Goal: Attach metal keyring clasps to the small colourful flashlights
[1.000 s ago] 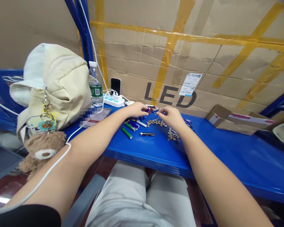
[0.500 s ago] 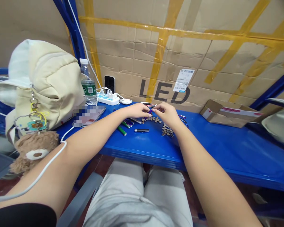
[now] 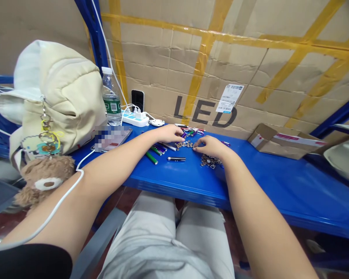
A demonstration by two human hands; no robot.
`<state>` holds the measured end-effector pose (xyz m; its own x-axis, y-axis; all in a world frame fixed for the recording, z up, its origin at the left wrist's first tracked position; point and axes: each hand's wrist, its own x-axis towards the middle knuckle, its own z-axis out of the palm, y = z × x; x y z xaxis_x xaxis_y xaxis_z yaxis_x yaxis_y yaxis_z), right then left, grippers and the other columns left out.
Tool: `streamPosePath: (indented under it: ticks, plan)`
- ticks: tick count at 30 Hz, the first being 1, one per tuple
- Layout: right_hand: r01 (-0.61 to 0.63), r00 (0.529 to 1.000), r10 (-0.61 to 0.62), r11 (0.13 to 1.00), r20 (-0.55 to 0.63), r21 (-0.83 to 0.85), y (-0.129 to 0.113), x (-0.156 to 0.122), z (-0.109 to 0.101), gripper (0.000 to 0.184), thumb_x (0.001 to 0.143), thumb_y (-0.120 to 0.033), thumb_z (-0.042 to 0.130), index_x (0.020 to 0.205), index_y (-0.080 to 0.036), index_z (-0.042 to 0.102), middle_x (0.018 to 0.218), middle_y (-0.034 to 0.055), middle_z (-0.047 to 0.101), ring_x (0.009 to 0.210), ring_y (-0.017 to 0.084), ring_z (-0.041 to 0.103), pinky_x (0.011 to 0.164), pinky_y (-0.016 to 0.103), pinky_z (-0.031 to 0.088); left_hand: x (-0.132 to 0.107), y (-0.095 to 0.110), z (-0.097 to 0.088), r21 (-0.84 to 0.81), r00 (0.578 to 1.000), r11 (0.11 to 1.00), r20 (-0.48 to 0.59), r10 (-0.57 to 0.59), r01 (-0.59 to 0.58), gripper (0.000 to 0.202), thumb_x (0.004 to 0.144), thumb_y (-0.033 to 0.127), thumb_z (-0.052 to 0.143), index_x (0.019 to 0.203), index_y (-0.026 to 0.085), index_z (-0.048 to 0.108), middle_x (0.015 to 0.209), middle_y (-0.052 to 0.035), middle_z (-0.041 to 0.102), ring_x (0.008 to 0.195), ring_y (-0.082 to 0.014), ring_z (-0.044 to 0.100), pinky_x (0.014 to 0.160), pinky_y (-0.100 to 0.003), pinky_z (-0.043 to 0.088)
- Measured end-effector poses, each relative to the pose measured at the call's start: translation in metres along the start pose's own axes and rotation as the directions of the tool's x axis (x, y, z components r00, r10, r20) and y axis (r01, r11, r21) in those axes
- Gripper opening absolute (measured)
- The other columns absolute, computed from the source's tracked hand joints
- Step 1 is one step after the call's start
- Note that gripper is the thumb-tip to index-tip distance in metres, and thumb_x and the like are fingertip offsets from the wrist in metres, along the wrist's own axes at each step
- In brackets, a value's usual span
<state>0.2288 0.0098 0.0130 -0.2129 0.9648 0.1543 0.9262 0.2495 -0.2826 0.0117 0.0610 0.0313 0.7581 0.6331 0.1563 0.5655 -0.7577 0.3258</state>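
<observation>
My left hand [image 3: 171,134] is closed around a slim purple tube [image 3: 183,135], with one end showing past the fingertips. To its right, my right hand [image 3: 209,146] is low over the table, thumb and fingertips drawn together at the edge of a spread of small round button cells [image 3: 187,144]. Whatever those fingertips hold is too small to make out. Under that hand lies a pile of small metal parts [image 3: 209,161], partly covered. A black penlight [image 3: 176,159] rests in front of the hands. Green tubes [image 3: 152,158] and other coloured ones lie beneath my left forearm.
More coloured tubes [image 3: 193,130] lie behind the hands. An open cardboard box [image 3: 285,145] stands at the right. At the left are a phone [image 3: 113,138], a bottle [image 3: 111,101], a power strip [image 3: 136,119] and a cream backpack [image 3: 66,89]. A white cable crosses my left arm.
My right hand has moved away from the purple tube, right and down to the button cells. My left hand still holds the tube. The view has shifted slightly.
</observation>
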Motion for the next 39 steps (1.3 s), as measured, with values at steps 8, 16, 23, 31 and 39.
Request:
streamPosePath:
  ticks: [8, 16, 23, 31, 39]
  plan:
    - [-0.064, 0.993, 0.06, 0.997, -0.101, -0.045, 0.003, 0.003, 0.0, 0.012, 0.075, -0.021, 0.062, 0.081, -0.02, 0.072, 0.09, 0.0054, 0.072, 0.082, 0.02, 0.064, 0.075, 0.029, 0.047, 0.0, 0.0, 0.0, 0.023, 1.0, 1.0, 0.017, 0.0, 0.0, 0.026, 0.08, 0.04, 0.053, 0.075, 0.016, 0.061, 0.066, 0.0, 0.053, 0.061, -0.0119, 0.044, 0.062, -0.026, 0.03]
    - [-0.119, 0.992, 0.119, 0.993, -0.033, -0.019, 0.02, 0.008, 0.004, 0.011, 0.072, -0.02, 0.067, 0.08, -0.023, 0.074, 0.09, 0.0046, 0.073, 0.082, 0.021, 0.065, 0.077, 0.032, 0.048, -0.001, -0.001, -0.002, 0.013, 1.0, 1.0, 0.008, -0.006, 0.006, 0.026, 0.081, 0.039, 0.054, 0.079, 0.015, 0.063, 0.073, -0.0017, 0.058, 0.064, -0.0125, 0.046, 0.063, -0.026, 0.031]
    - [-0.094, 0.995, 0.094, 0.995, -0.018, -0.031, 0.02, 0.007, 0.003, 0.011, 0.075, -0.02, 0.065, 0.081, -0.024, 0.074, 0.089, 0.0037, 0.073, 0.082, 0.019, 0.065, 0.079, 0.031, 0.048, 0.0, -0.002, -0.001, 0.018, 1.0, 1.0, 0.025, 0.01, -0.01, 0.027, 0.081, 0.04, 0.054, 0.079, 0.015, 0.064, 0.069, -0.0012, 0.058, 0.063, -0.0125, 0.046, 0.063, -0.026, 0.031]
    - [-0.111, 0.993, 0.112, 0.993, 0.019, -0.041, 0.015, 0.006, 0.003, 0.005, 0.074, -0.022, 0.067, 0.075, -0.023, 0.072, 0.082, 0.0036, 0.073, 0.075, 0.019, 0.065, 0.073, 0.031, 0.048, 0.0, 0.0, 0.0, 0.066, 0.998, 0.997, 0.042, 0.038, -0.04, 0.026, 0.082, 0.039, 0.054, 0.077, 0.015, 0.062, 0.068, -0.0007, 0.058, 0.062, -0.0114, 0.047, 0.061, -0.025, 0.03]
    - [-0.141, 0.99, 0.14, 0.99, -0.019, -0.028, 0.012, 0.006, 0.002, 0.01, 0.069, -0.018, 0.07, 0.06, -0.021, 0.068, 0.072, 0.0054, 0.07, 0.065, 0.02, 0.061, 0.067, 0.033, 0.047, 0.0, 0.0, 0.003, 0.074, 0.997, 0.996, 0.059, 0.043, -0.047, 0.028, 0.081, 0.039, 0.054, 0.082, 0.015, 0.066, 0.074, -0.0017, 0.064, 0.064, -0.0121, 0.051, 0.061, -0.024, 0.031]
